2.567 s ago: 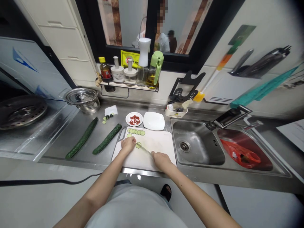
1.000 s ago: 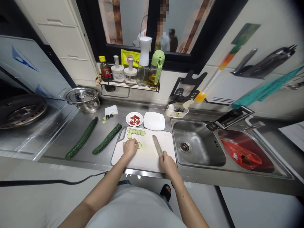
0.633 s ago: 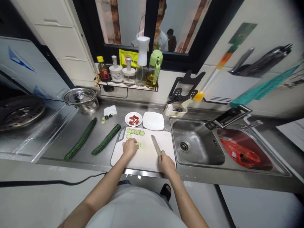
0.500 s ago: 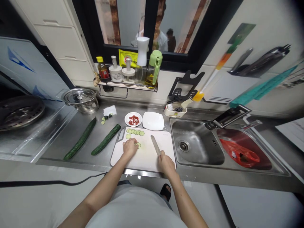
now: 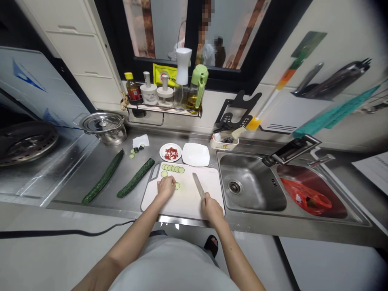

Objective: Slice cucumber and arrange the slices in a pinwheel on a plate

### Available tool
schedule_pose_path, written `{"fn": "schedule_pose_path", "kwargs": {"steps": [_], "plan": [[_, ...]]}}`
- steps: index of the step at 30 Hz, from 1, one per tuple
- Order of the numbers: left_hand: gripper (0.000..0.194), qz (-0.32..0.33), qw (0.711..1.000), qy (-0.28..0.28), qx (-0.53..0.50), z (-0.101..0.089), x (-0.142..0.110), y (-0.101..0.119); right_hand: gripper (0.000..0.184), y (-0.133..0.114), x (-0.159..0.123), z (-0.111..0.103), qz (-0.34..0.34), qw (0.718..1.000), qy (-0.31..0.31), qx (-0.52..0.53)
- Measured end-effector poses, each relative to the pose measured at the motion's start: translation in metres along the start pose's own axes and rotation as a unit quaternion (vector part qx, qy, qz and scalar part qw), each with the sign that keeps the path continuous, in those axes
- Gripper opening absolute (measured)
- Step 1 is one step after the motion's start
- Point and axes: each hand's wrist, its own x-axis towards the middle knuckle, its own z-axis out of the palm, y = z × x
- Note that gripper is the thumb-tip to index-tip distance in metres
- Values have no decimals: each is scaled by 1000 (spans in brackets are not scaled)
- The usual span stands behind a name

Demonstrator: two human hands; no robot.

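The fingers (image 5: 206, 199) of the right hand (image 5: 213, 209) are closed around the knife's handle; the fingers of the left hand (image 5: 165, 188) are bent and close together, their tips against a cucumber slice (image 5: 177, 186), and I cannot tell whether they pinch it.

The steel tabletop (image 5: 71, 173) runs across the middle of the frame. Set into it at the right is a double sink (image 5: 257, 194), with a red bag (image 5: 311, 199) in its farther-right basin. The white cutting board (image 5: 184, 204) lies at the centre, just beside the sink, with both hands over it. A lidded pot (image 5: 111, 132) stands toward the upper left, and below it one long cucumber (image 5: 104, 178) lies at a slant, with a second cucumber (image 5: 136, 178) between it and the board. The knife (image 5: 199, 186) points up and to the left over the right part of the board, well apart from the slice at the left hand. Above the board sit a white plate (image 5: 195, 154) and, beside it, a smaller dish (image 5: 163, 156) holding red bits (image 5: 171, 153). An overlapping row of slices (image 5: 172, 168) lies at the board's upper left, with a lone slice (image 5: 164, 173) just below.
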Motion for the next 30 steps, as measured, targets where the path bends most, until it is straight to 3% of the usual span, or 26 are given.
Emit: {"fn": "schedule_pose_path", "kwargs": {"steps": [7, 15, 24, 30], "plan": [[10, 15, 1000, 9, -25, -2, 0, -3, 35, 0, 0, -2, -2, 1000, -6, 2], [13, -64, 993, 83, -51, -15, 17, -25, 36, 0, 1, -2, 0, 1000, -10, 1], [18, -98, 989, 106, -32, -22, 22, -40, 36, 1, 1, -1, -4, 1000, -5, 0], [23, -71, 991, 117, 11, -24, 17, -38, 35, 0, 0, -2, -2, 1000, -6, -6]]}}
